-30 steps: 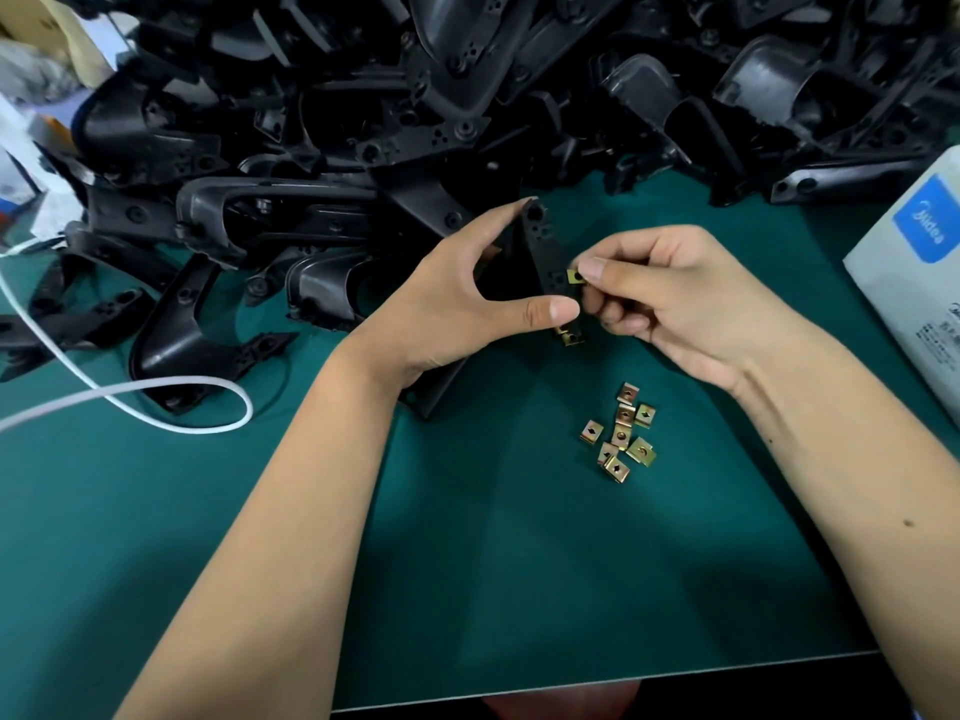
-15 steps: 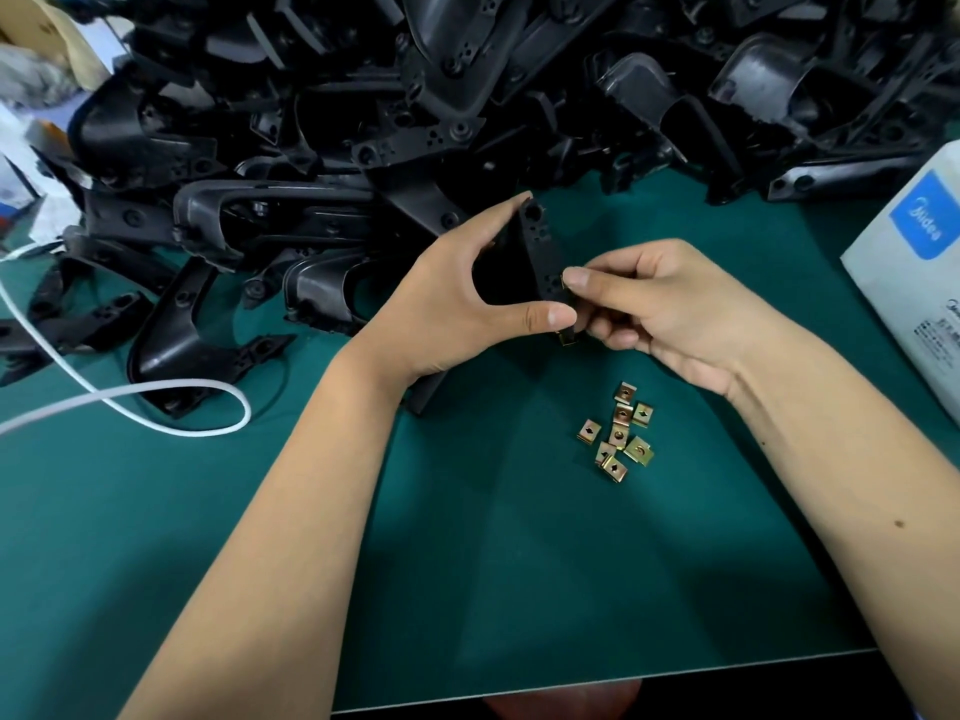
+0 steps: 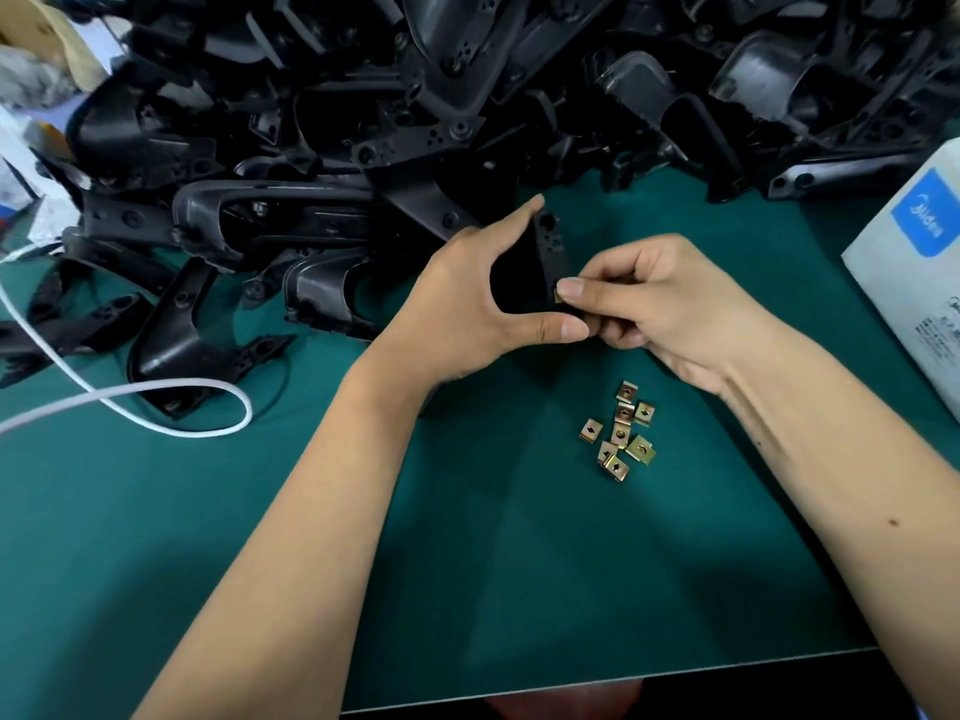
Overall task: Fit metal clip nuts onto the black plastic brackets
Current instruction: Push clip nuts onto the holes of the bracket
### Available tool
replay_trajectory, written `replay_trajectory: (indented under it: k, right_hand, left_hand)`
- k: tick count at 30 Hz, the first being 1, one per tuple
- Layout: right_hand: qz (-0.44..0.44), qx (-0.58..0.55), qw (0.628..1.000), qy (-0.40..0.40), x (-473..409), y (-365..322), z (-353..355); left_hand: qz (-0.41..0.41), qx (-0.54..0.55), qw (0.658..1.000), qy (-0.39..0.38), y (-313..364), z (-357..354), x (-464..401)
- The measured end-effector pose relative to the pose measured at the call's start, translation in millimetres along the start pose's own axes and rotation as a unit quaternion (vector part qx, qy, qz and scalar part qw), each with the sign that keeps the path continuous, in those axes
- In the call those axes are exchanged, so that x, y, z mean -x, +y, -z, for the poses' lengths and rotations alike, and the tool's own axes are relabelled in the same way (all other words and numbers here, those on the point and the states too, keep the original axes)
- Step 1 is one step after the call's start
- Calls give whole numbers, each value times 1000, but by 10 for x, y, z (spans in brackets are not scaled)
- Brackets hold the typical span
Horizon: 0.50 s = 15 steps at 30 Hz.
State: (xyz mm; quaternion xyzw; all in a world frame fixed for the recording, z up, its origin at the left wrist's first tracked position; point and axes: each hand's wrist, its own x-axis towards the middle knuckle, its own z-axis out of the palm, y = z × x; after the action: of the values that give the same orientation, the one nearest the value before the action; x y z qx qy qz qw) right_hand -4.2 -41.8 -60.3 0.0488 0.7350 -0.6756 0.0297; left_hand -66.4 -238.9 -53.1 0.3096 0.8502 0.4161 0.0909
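A heap of brackets (image 3: pixel 415 122) covers the bench's (image 3: pixel 519 589) far edge. In front of it the left hand (image 3: pixel 467 309) grips one bracket (image 3: pixel 551 252) between forefinger on top and thumb below, its long axis roughly upright. The right hand (image 3: pixel 654 304) pinches a clip nut (image 3: pixel 557 295) against the bracket's right edge, so the push looks to run leftward. Spare nuts (image 3: pixel 621 433) lie nearer, mid-bench, just below the right hand.

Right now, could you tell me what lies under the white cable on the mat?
The white cable loops over a black bracket and the green mat. Its far ends leave the frame.
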Motion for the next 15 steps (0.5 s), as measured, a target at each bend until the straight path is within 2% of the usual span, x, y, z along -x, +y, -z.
replay_trajectory:
  k: [3, 6, 8, 9, 11, 13, 15]
  right_hand:
    - [5, 2, 1000, -3, -3, -1, 10]
    - [16, -33, 999, -8, -10, -18, 15]
    - [28, -21, 998, 47, -42, -5, 33]
    - [46, 36, 994, 96, -56, 10, 55]
    - [95, 212, 957, 174, -79, 50, 123]
    - [120, 339, 921, 148, -66, 59, 150]
    - [126, 402, 904, 77, -50, 51, 149]
  left_hand:
    - [-4, -16, 1000, 5, -12, -4, -6]
    - [-13, 13, 1000, 11, -37, 40, -24]
    - [-20, 36, 998, 42, -75, 79, -36]
    - [-26, 50, 996, 63, -98, 99, -36]
    - [-28, 68, 992, 102, -136, 141, -19]
    - [-22, 77, 990, 117, -160, 174, -6]
    - [-23, 84, 990, 114, -167, 180, -4]
